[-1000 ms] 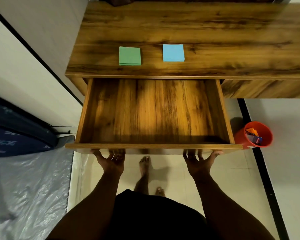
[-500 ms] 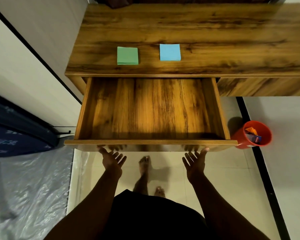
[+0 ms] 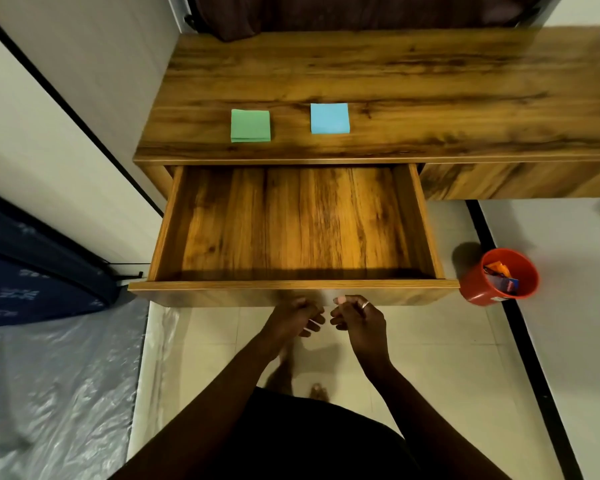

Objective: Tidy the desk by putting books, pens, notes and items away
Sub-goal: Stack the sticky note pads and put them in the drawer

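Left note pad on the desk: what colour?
The left note pad is green, seen in the head view.

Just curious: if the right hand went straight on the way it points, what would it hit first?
Probably the drawer front, just ahead of the right hand. From above the depth is unclear, so it might pass beneath.

Square green paper note pad [image 3: 250, 125] lies left of square blue paper note pad [image 3: 329, 118], apart, on the brown wooden desk [image 3: 430, 81] near its front edge. The pulled-out wooden drawer [image 3: 291, 285] projects below and before both pads. The round orange plastic bucket [image 3: 475, 289] stands on the floor just right of the drawer's front corner.
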